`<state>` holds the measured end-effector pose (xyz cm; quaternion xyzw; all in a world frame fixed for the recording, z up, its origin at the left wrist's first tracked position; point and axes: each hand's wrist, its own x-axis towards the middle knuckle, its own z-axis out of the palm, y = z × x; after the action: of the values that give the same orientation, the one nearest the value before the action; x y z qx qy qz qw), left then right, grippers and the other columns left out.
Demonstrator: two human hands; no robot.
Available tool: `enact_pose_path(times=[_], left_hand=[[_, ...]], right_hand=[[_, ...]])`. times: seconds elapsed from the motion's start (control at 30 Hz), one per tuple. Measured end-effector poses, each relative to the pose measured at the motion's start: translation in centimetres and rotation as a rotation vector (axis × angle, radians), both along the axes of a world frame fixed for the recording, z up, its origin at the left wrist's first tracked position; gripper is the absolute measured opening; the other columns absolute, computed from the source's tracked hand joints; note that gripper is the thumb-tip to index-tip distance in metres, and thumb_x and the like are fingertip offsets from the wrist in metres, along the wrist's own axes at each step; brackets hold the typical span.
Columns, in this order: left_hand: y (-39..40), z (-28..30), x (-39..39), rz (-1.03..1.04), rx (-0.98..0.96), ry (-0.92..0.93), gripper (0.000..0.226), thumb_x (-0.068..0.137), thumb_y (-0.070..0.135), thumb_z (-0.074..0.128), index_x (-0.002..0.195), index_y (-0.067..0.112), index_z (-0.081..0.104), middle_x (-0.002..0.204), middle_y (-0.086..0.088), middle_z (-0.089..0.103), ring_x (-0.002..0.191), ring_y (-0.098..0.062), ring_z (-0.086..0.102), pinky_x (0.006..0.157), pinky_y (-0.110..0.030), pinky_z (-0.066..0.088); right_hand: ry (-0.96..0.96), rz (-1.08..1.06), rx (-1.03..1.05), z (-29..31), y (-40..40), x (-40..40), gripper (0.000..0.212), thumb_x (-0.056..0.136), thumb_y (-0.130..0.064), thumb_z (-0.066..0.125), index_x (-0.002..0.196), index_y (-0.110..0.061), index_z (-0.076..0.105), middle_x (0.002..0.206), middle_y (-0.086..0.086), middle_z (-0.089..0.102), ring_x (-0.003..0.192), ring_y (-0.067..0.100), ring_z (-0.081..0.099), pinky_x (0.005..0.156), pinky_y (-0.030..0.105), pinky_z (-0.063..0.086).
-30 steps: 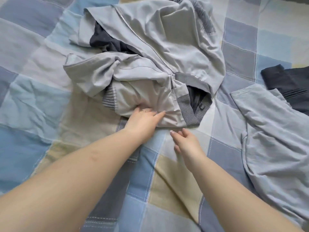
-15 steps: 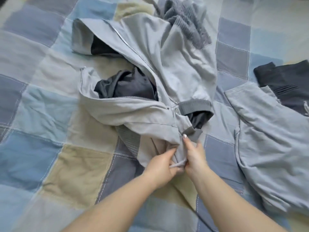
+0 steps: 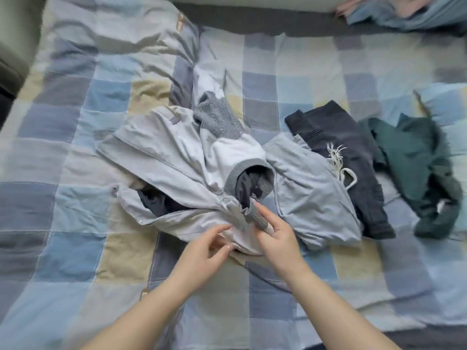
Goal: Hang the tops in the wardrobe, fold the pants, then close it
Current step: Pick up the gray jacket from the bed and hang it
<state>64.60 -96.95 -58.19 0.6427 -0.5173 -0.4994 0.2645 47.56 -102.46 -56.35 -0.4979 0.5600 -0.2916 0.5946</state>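
A light grey zip jacket (image 3: 164,157) with ribbed cuffs and a dark lining lies crumpled in the middle of the bed. My left hand (image 3: 204,248) pinches its near hem from the left. My right hand (image 3: 275,231) grips the bunched fabric and ribbed band next to it. A pale grey-blue garment (image 3: 310,188) lies flat to the right, partly under the jacket. Beyond it rest dark navy pants (image 3: 353,157) with a white drawstring, then a dark green garment (image 3: 419,168).
Everything lies on a checked blue, grey and yellow quilt (image 3: 75,198). A grey knitted piece (image 3: 217,117) sits behind the jacket. Blue and pink cloth (image 3: 404,13) is heaped at the far right corner. A dark strip (image 3: 252,24) runs along the bed's far edge.
My hands came together at the jacket's near hem and took hold of it, dragging it toward me. The view pulled back, bringing the pants and green garment into sight.
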Motion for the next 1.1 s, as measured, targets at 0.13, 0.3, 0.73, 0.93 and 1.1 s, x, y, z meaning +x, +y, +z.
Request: enact_pose_path(times=[0.13,0.3,0.73,0.93,1.1], left_hand=[[0.1,6.5,-0.7,-0.102,-0.149,-0.177,0.053,0.082,0.040,0.056,0.133,0.041,0.042,0.115,0.028,0.057,0.111,0.008,0.050,0.097,-0.014,0.037],[1.1,13.5,-3.2,-0.259,-0.311,-0.351,0.075,0.082,0.033,0.065,0.142,0.036,0.021,0.148,0.007,0.033,0.136,-0.006,0.027,0.107,-0.004,0.008],[6.5,19.5,-10.1,-0.882,-0.576,-0.365,0.066,0.075,0.029,0.078,0.133,0.026,0.046,0.157,-0.012,0.018,0.145,-0.034,0.017,0.114,-0.045,0.023],[10.0,20.3,-12.7,-1.306,-0.696,-0.241,0.054,0.072,0.058,0.063,0.109,0.020,0.067,0.148,-0.008,0.041,0.140,-0.033,0.030,0.110,-0.048,0.030],[15.3,24.0,-16.5,-1.538,-0.626,-0.208,0.029,0.077,0.036,0.075,0.091,0.011,0.067,0.112,-0.001,0.063,0.112,-0.014,0.053,0.091,-0.017,0.037]], right_hand=[[-0.002,0.107,-0.109,6.9,1.4,-2.9,0.059,0.065,0.001,0.044,0.106,-0.039,0.061,0.116,-0.016,0.062,0.111,-0.010,0.055,0.094,0.007,0.038],[0.048,0.153,-0.246,14.0,6.0,-8.7,0.056,0.061,0.007,0.045,0.091,-0.031,0.073,0.104,-0.009,0.071,0.106,0.001,0.061,0.094,0.012,0.042],[0.175,-0.063,-0.387,26.4,23.4,-16.3,0.057,0.064,0.025,0.049,0.080,-0.022,0.074,0.091,-0.010,0.073,0.095,0.010,0.067,0.084,0.017,0.048],[0.173,-0.570,-0.429,32.1,35.3,-13.9,0.060,0.062,0.021,0.045,0.068,-0.032,0.073,0.088,-0.005,0.073,0.089,0.014,0.067,0.080,0.020,0.050],[0.247,-1.053,-0.417,34.9,44.1,-12.0,0.074,0.077,0.028,0.042,0.064,-0.037,0.073,0.074,-0.014,0.072,0.075,-0.002,0.066,0.070,0.009,0.048]])
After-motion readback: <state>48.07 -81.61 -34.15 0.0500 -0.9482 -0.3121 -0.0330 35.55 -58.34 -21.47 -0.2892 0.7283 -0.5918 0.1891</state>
